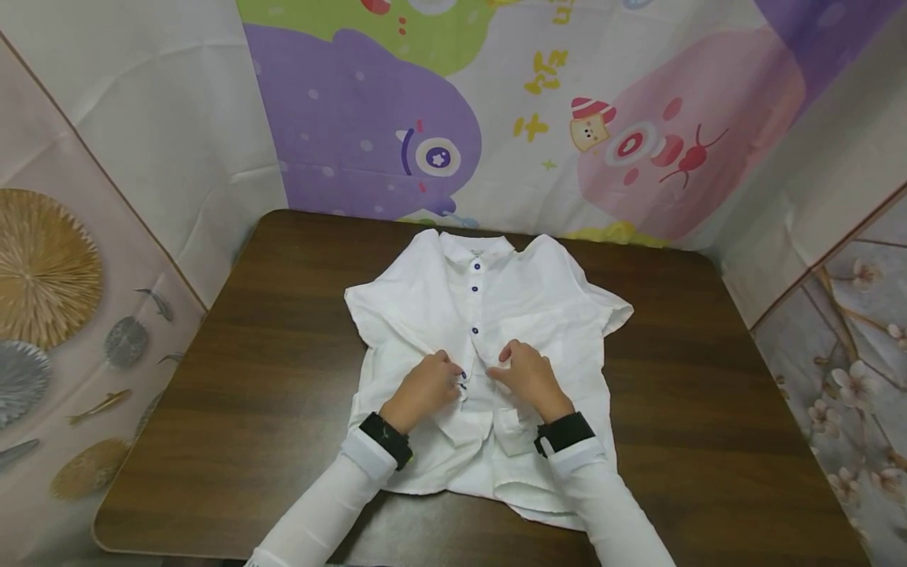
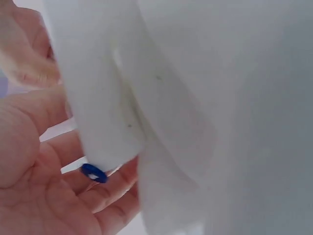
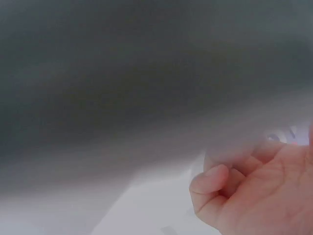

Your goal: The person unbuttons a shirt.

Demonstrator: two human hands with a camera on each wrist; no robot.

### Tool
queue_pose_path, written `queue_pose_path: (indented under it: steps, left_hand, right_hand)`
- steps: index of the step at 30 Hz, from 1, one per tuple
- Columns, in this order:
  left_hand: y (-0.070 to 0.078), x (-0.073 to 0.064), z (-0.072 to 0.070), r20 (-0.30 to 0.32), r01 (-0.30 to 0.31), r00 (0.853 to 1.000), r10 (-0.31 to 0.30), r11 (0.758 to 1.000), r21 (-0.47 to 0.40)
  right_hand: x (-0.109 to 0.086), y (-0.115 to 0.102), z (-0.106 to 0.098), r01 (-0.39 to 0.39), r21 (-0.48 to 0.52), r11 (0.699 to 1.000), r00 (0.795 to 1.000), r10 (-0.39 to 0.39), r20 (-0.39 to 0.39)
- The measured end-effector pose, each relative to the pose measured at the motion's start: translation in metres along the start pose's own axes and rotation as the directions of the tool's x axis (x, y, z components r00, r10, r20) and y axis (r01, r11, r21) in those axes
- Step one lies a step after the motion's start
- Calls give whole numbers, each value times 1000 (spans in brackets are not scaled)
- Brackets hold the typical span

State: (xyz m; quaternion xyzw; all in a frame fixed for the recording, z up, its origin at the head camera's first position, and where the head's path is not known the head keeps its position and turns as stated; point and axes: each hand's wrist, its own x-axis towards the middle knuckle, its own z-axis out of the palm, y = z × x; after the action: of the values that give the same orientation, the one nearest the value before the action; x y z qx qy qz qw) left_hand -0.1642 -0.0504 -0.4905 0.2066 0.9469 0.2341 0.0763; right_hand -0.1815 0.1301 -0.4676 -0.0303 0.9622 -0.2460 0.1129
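Lying front-up on the brown wood-grain desk, white short-sleeved cloth shirt has its collar far from the person, so the button row runs down toward the hands. Left hand pinches a loose front edge between thumb and fingers, presumably for control near the round dark-blue button. Right hand sits opposite, fingers curled narrow; with the blur, cannot tell whether cloth is pinched.
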Motion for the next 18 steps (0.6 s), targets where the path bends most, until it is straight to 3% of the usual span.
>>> queue_pose_path:
  steps: [5,12,18]
  left_hand:
    - [4,-5,-2,50,-18,999,16,999,38]
    - [9,-10,0,123,12,992,-19,998,57]
    - [9,-14,0,129,-5,992,-2,998,55]
  right_hand:
    - [14,-13,-2,26,2,1000,999,-25,-28]
    - [37,-25,4,49,-66,997,998,-52,-47]
    - [49,-27,16,12,-148,989,998,-21,-62]
